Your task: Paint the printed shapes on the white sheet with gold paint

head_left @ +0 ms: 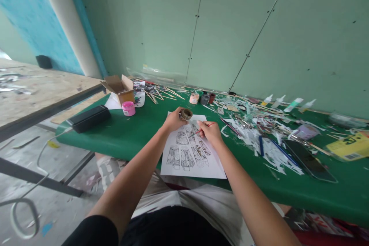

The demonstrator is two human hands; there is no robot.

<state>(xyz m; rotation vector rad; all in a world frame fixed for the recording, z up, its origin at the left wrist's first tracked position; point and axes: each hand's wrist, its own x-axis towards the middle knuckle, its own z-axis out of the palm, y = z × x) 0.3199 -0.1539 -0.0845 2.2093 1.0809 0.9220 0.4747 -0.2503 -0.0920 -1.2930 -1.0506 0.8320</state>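
My left hand [173, 119] is wrapped round a small open jar of brownish paint [186, 113], held tilted over the top of a printed sheet [213, 169]. A thin red-handled paintbrush [197, 132] is pinched in my right hand [210, 130], its tip pointing down and left, close to the paper. Black line drawings of several shaped pieces cover the sheet, and one strip on the right carries brown-gold colour. Whether the brush tip touches the paper cannot be made out.
A pink paint jar [128, 108], an open cardboard box [119, 89] and a black speaker-like block [90, 118] stand left. Behind the paper are a peach jar [194, 98] and a dark jar [205, 99]. Paper scraps [253, 123], scissors [278, 150] and a phone [309, 160] lie right.
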